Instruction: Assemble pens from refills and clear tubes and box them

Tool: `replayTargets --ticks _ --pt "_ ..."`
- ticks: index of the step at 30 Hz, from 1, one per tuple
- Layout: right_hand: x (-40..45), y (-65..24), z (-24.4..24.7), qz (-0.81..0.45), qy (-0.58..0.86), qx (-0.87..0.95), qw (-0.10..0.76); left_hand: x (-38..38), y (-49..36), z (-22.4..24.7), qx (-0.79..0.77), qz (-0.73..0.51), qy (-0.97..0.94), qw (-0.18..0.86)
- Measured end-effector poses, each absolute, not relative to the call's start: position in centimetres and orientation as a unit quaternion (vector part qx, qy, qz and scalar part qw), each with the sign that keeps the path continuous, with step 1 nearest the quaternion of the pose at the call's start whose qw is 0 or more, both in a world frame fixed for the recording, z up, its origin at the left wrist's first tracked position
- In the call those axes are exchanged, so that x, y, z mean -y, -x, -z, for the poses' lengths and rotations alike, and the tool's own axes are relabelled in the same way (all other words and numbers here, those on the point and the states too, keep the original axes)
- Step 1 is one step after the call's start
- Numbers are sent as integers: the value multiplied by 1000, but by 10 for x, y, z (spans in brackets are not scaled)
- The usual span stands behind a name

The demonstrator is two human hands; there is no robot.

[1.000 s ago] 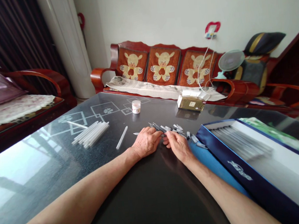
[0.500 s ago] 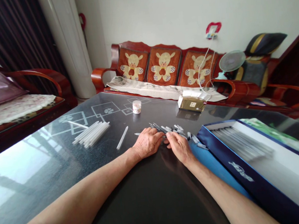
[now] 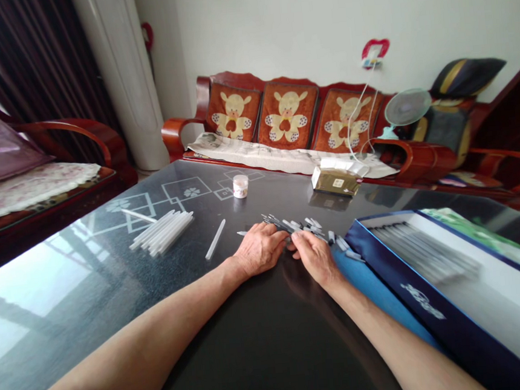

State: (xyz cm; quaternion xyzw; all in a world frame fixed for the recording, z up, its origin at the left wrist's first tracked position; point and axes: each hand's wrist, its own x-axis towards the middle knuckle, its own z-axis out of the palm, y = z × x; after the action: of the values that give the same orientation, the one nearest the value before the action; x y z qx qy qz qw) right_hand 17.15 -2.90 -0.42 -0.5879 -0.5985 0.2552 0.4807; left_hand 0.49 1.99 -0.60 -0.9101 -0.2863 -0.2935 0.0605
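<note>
My left hand (image 3: 264,248) and my right hand (image 3: 311,254) meet just above the dark table, their curled fingertips close together. Whatever they pinch is hidden behind the fingers. A pale pointed tip (image 3: 241,233) pokes out to the left of my left hand; I cannot tell whether it is held. Just beyond the hands lie thin dark pen refills (image 3: 271,219) and several small white and grey pen caps (image 3: 313,223). One white pen barrel (image 3: 215,239) rests alone to the left, and a pile of similar white barrels (image 3: 165,232) sits farther left.
To the right, a blue box (image 3: 404,285) with a white inside holds a row of pens (image 3: 422,247). A small round tub (image 3: 240,186) and a tissue pack (image 3: 337,179) stand farther back. Behind the table (image 3: 237,355) is a wooden sofa (image 3: 177,135) with bear cushions.
The whole view has shifted slightly, so everything appears a little to the right. Both hands stay together in the same place on the table, with fingers still curled.
</note>
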Motion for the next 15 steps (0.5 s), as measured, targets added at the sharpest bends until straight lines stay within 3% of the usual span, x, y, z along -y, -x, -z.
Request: replayTargets --ticks 9,15 --pt "24 -177 12 -204 584 640 457 -20 -5 6 278 292 913 63" --pt "28 -173 5 -244 599 602 468 -20 -5 5 275 296 913 55"
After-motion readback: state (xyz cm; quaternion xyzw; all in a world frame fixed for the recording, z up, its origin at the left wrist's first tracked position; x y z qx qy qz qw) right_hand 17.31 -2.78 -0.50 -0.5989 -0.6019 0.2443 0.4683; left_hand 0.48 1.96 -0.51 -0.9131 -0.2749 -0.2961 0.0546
